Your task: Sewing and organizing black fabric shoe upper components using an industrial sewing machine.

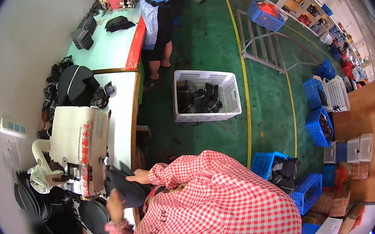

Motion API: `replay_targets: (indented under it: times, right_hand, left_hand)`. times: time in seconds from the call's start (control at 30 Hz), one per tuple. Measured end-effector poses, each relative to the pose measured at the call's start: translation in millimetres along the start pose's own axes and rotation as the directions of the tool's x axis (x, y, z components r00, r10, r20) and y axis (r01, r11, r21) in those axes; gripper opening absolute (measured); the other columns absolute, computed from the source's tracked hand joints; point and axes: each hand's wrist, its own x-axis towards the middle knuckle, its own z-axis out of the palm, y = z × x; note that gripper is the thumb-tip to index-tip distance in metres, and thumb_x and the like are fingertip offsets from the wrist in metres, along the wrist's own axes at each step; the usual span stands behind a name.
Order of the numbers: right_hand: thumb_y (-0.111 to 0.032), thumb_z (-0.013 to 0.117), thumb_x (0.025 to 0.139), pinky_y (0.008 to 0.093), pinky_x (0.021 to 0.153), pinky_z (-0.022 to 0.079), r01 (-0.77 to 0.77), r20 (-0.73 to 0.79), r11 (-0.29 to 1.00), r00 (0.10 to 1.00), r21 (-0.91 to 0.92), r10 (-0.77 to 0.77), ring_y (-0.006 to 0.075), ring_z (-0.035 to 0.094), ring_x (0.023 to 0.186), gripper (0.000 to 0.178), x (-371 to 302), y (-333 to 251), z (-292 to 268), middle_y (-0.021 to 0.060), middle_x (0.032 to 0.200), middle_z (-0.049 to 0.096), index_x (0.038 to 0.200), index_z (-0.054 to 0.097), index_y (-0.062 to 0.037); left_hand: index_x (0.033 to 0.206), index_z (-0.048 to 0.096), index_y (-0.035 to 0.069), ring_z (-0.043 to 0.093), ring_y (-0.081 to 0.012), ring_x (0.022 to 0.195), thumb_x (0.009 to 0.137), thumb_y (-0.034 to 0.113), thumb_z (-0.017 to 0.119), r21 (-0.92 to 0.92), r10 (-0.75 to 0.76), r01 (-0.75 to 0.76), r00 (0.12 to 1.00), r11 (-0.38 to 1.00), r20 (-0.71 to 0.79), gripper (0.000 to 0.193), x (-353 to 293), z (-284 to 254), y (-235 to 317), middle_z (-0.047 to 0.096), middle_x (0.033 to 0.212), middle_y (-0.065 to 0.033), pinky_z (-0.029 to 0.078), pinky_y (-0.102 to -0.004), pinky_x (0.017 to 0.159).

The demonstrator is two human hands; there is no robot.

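Observation:
In front of me on the left stands a cream-coloured sewing machine (73,127) with red marks down its side. A dark, flexible piece (127,192), fabric-like, lies beside the machine's needle end. My right hand (139,176) is closed on the upper edge of this piece, thumb pressed on top. My left hand (115,207) is close to the near edge of the same piece; it is smeared by motion and its grip is unclear. Both arms wear red-and-white checked sleeves. More rounded dark pieces (94,216) lie below the machine, and a further black stack (75,82) sits beyond it.
A white crate (234,111) holding dark items stands on the green floor. A co-worker (156,2) works at another table (106,57) farther off. Blue crates (263,161) stand at the right. A metal trolley (264,49) stands farther back. A power strip (13,127) is on the wall.

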Motion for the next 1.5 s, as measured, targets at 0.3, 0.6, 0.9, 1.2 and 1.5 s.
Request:
replay_targets:
  times: [0.3,0.6,0.9,1.2,1.5]
  right_hand:
    - [-0.042,0.061,0.079,0.0387,0.060,0.047,0.068,-0.024,0.954,0.997,-0.292,-0.078,0.0326,0.062,0.064,0.046,-13,-42,-27,0.0200,0.071,0.064,0.086,0.065,0.0032]
    - [-0.037,0.076,0.065,0.0408,0.086,0.049,0.020,0.030,0.819,1.000,-0.574,-0.003,0.0391,0.060,0.099,0.060,-2,-42,-12,0.0276,0.102,0.062,0.101,0.060,0.0089]
    - [-0.004,0.072,0.072,0.0335,0.076,0.053,-0.087,0.077,0.958,0.995,0.271,0.069,0.0227,0.065,0.082,0.037,-16,-17,-49,0.0161,0.095,0.066,0.105,0.060,0.0099]
    - [-0.003,0.069,0.076,0.0366,0.082,0.053,-0.140,0.063,0.934,0.990,0.330,0.126,0.0254,0.064,0.090,0.042,-15,-7,-50,0.0190,0.105,0.063,0.113,0.054,0.0115]
    - [-0.015,0.066,0.084,0.0344,0.079,0.053,-0.182,0.156,0.892,0.979,0.413,0.128,0.0230,0.064,0.089,0.041,-23,-15,-49,0.0164,0.104,0.064,0.114,0.054,0.0096]
  left_hand:
    - [0.080,0.059,-0.008,0.055,-0.0330,0.066,0.090,0.041,0.054,0.045,0.081,-0.076,0.990,0.996,-0.117,0.050,28,36,-8,0.060,0.072,-0.0241,0.041,-0.0411,0.064]
    - [0.092,0.062,-0.007,0.058,-0.0141,0.068,0.086,0.021,0.060,-0.127,0.126,-0.140,0.986,0.982,-0.112,0.029,9,42,-14,0.065,0.074,-0.0088,0.045,-0.0293,0.061]
    - [0.111,0.054,-0.001,0.064,-0.0221,0.087,0.091,0.013,0.057,-0.593,-0.123,-0.380,0.762,0.710,-0.635,0.025,-154,-120,-63,0.064,0.099,-0.0099,0.053,-0.0330,0.081]
    - [0.121,0.041,-0.009,0.063,-0.0302,0.052,0.083,0.026,0.063,-0.728,-0.752,0.279,0.459,0.627,-0.472,0.057,-165,-129,-244,0.062,0.083,-0.0205,0.050,-0.0365,0.039]
    - [0.108,0.062,0.001,0.060,-0.0330,0.101,0.079,0.027,0.066,0.232,0.322,-0.239,0.835,0.943,-0.447,0.039,-76,-3,-58,0.063,0.106,-0.0169,0.047,-0.0388,0.086]
